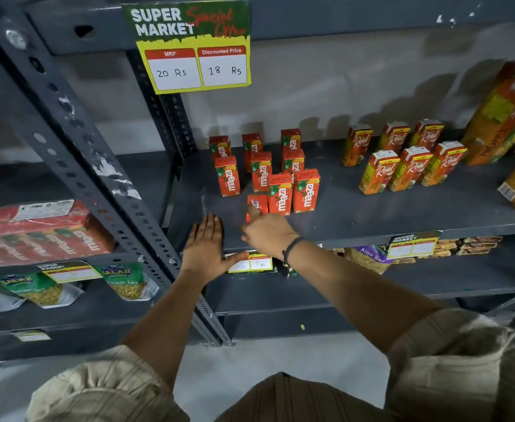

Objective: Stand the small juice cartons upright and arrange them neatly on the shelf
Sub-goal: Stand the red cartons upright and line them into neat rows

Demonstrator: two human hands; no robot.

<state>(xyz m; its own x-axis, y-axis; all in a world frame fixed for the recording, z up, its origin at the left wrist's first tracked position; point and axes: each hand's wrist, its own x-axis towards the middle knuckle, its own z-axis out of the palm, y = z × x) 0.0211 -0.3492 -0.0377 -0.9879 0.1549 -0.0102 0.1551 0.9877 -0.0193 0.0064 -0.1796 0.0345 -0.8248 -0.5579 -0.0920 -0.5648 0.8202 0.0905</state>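
Observation:
Several small red Maaza juice cartons (261, 171) stand upright in rows on the grey shelf (372, 214). The frontmost carton (257, 205) stands near the shelf's front, beside two others (306, 190). My right hand (268, 233) grips this front carton from the near side, its fingers covering the lower part. My left hand (204, 246) rests flat and open on the shelf's front edge, left of that carton, holding nothing.
Several small Real juice cartons (411, 167) stand upright to the right, with large pineapple cartons (502, 117) beyond them. A price sign (189, 47) hangs from the shelf above. A slotted upright post (76, 147) stands at left. Snack bags (125, 281) fill the lower shelves.

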